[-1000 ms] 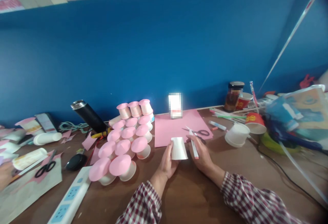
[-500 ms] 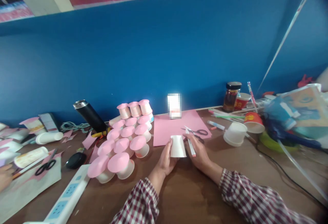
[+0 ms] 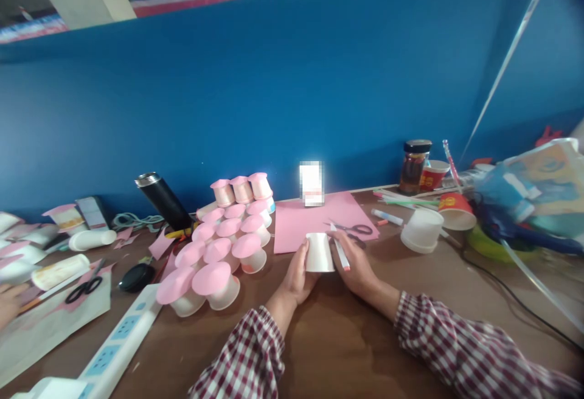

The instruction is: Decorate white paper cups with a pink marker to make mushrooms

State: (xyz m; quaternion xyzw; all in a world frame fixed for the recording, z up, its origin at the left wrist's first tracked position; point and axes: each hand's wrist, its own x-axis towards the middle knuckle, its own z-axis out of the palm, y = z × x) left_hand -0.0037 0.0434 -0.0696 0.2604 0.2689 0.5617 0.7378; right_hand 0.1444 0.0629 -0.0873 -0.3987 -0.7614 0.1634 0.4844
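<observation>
Little has moved since the earlier frames: both hands and the cup have drifted slightly upward in the frame, mostly as the head camera tilted, and the grip looks unchanged.

At lower centre of the frame, a white paper cup stands upside down on the brown counter, at the near edge of a pink sheet. The left hand curls around the cup's left side, fingers closed on it. The right hand touches the cup's right side and is closed on a white marker, which points up and away with its coloured end toward the wrist. Both sleeves are red-and-white check.

Just beyond the right hand, scissors lie on the pink sheet. To the left of centre stands a cluster of upturned cups topped with pink discs. A black flask leans behind them. A white power strip runs to the lower left. At right of centre sit a white tub, a red cup and a jar. Another person's hand shows at the far left edge.

Likely risks: the light cup could slide or crush if squeezed, and the marker, pinched while the same hand steadies the cup, could slip or smear it.
</observation>
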